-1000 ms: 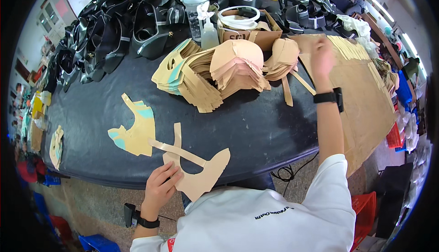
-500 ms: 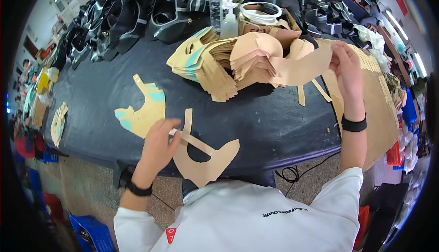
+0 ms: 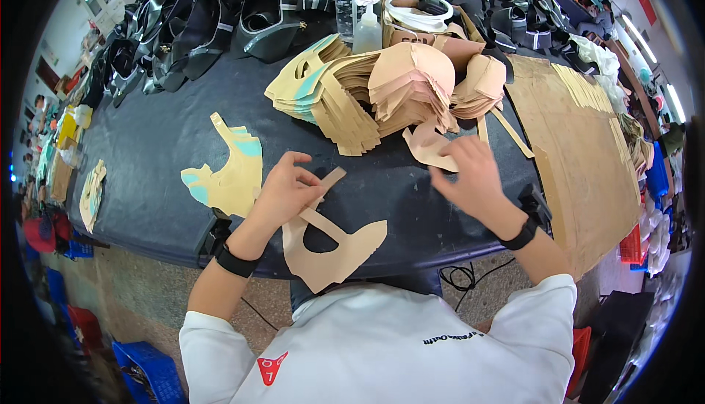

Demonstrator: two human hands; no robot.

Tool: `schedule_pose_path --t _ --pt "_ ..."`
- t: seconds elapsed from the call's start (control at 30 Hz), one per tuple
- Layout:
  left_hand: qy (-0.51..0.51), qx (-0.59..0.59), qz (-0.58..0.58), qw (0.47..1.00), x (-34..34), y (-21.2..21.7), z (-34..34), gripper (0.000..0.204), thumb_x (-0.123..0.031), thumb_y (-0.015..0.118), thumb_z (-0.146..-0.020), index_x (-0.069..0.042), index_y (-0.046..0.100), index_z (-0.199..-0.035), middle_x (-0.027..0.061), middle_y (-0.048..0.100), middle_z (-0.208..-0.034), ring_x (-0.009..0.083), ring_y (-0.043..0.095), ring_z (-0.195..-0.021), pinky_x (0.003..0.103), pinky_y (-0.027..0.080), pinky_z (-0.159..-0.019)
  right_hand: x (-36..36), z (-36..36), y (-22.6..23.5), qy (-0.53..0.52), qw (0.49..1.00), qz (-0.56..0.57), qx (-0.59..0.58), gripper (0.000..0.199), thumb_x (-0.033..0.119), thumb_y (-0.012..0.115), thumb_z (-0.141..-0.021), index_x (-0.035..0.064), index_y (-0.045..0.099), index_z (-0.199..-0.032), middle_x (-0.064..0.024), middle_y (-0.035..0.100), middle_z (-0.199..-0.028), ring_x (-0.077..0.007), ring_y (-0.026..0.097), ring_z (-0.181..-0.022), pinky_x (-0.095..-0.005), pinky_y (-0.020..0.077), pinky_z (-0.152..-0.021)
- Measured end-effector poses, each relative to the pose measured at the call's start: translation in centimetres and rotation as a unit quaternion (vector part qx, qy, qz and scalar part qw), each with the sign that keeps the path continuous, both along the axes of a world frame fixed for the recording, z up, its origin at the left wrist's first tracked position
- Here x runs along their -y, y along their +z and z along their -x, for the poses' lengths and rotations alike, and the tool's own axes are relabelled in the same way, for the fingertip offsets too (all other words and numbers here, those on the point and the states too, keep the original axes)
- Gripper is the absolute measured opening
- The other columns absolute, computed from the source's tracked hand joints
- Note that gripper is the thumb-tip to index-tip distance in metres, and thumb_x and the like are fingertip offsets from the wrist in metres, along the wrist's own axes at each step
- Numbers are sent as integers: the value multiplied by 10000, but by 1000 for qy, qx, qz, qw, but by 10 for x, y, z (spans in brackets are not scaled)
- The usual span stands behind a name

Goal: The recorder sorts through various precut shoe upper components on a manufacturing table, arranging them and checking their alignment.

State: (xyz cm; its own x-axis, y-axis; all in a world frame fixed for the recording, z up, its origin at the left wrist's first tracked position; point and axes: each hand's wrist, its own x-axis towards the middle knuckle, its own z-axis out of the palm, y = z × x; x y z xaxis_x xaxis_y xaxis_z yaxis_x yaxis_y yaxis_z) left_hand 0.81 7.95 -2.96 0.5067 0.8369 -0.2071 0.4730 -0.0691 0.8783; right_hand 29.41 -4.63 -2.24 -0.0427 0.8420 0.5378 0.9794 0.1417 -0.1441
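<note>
My left hand [image 3: 286, 190] rests on the strap end of a tan, curved leather cut piece [image 3: 330, 246] lying at the near edge of the dark table [image 3: 154, 147]. My right hand [image 3: 470, 176] holds a second, lighter tan cut piece [image 3: 426, 147] down low over the table, just in front of the piles. A big heap of stacked tan pieces [image 3: 396, 88] lies right behind both hands. Left of my left hand lies a small stack of yellow pieces with teal patches [image 3: 228, 173].
Black shoe uppers [image 3: 220, 22] crowd the far left of the table. A clear bottle [image 3: 346, 0] and a small squeeze bottle [image 3: 367, 30] stand behind the heap, next to a cardboard box with tape rolls [image 3: 418, 19]. A cardboard sheet [image 3: 580, 147] covers the right side.
My right hand has come down from the heap with a tan piece, toward the table in front of me. My left hand moved up onto the strap of the near piece.
</note>
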Motion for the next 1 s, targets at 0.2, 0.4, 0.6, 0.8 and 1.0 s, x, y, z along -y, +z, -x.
schedule_pose_path --t 0.2,0.4,0.6,0.8,1.0 --pt "-102 18 37 994 -3 -11 -23 183 -32 639 -788 58 615 -946 75 655 -822 118 620 -743 235 488 -653 -34 23 -23 -12 995 -17 96 292 224 701 -646 63 544 -832 -69 530 -829 -229 516 -795 -350 401 -700" --pt "-115 38 87 989 3 -10 -33 150 -85 614 -821 35 638 -908 81 668 -786 129 623 -721 259 484 -677 -31 22 -34 135 982 -13 133 135 152 585 -685 56 538 -767 -62 506 -796 -218 520 -783 -325 427 -695" --pt "-144 -47 31 988 15 -7 -44 175 -149 615 -836 12 648 -897 47 656 -755 82 579 -668 222 452 -642 -5 42 -35 209 976 37 44 149 96 622 -654 61 604 -798 -45 516 -832 -208 534 -818 -305 478 -705" --pt "-136 -145 -63 978 30 -6 -51 193 -206 607 -832 -27 678 -845 15 649 -675 105 603 -630 248 424 -661 6 44 -31 206 976 76 -6 260 69 647 -620 67 648 -880 -30 538 -892 -207 507 -901 -340 441 -786" --pt "-117 -144 -104 977 37 -17 -54 194 -223 614 -819 -45 689 -797 40 657 -667 143 598 -614 300 373 -658 5 42 -33 213 973 85 -22 283 72 654 -624 70 651 -907 -30 540 -916 -213 497 -930 -355 413 -795"
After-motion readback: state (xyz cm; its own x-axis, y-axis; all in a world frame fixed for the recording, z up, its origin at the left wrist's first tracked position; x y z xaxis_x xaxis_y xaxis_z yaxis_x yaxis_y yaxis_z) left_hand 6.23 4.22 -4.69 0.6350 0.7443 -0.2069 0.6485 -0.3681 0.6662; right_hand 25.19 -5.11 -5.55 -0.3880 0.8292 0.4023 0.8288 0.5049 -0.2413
